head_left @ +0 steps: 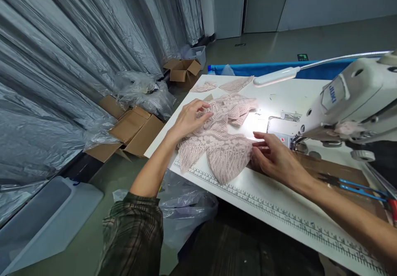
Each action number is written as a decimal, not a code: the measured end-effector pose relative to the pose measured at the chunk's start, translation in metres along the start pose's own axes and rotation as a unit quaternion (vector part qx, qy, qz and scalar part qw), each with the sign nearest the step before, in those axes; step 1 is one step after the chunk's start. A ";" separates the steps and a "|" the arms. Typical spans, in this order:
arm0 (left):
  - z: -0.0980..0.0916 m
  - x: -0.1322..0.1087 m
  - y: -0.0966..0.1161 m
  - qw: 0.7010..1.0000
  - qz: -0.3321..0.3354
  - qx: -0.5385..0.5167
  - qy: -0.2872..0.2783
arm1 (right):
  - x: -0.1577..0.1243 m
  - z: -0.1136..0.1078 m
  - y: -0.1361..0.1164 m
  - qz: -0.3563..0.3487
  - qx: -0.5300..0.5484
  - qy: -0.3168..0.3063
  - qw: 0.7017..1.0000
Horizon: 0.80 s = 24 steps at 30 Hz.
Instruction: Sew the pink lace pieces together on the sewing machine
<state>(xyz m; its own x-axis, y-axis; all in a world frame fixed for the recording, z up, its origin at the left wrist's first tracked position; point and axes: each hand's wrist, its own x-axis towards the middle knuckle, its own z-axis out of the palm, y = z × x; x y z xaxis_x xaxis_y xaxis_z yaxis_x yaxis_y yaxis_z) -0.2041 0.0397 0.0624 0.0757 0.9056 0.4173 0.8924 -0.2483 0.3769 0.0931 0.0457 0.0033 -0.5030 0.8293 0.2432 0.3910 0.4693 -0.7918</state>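
Observation:
A pale pink lace knit piece lies on the white sewing table, its scalloped points reaching toward the front edge. My left hand rests over the upper left of the lace, thumb and fingers apart and curved. At the lace's right corner is my right hand, with thumb and a curled finger closed on the edge and the index finger stretched out. Just beyond that hand stands the white sewing machine, its needle area to the right of the lace.
Smaller pink lace pieces lie at the table's far side. A lit lamp hangs over the table. Blue-handled pliers lie at the right. A printed ruler runs along the front edge. Cardboard boxes and plastic bags stand on the floor at left.

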 end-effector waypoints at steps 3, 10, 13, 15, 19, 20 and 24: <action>0.026 0.020 0.020 0.995 0.079 0.008 -0.055 | -0.020 -0.011 -0.002 -0.060 -0.028 -0.004 0.998; 0.049 0.049 0.039 0.973 0.044 0.153 -0.169 | -0.054 -0.031 -0.007 -0.094 -0.069 0.018 0.993; 0.039 0.060 0.030 0.982 -0.012 0.096 -0.162 | -0.061 -0.037 -0.005 -0.091 -0.064 0.031 0.993; 0.031 0.068 0.023 0.991 -0.070 0.020 -0.116 | -0.066 -0.040 -0.004 -0.094 -0.058 0.034 0.993; 0.013 0.079 0.024 0.978 -0.142 -0.141 0.064 | -0.075 -0.049 -0.007 -0.111 -0.052 0.036 0.992; 0.008 0.078 0.030 0.971 -0.137 -0.170 0.094 | -0.077 -0.052 -0.008 -0.119 -0.053 0.035 0.991; -0.012 0.050 0.084 0.972 -0.048 -0.227 0.045 | -0.083 -0.062 -0.018 -0.151 -0.060 0.065 0.985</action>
<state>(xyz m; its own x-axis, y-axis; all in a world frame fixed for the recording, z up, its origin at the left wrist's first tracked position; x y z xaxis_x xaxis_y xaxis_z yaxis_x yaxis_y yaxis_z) -0.1304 0.0597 0.1247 -0.0552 0.9030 0.4261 0.6038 -0.3096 0.7345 0.1754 -0.0131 0.0322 -0.5097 0.6749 0.5336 0.3309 0.7263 -0.6024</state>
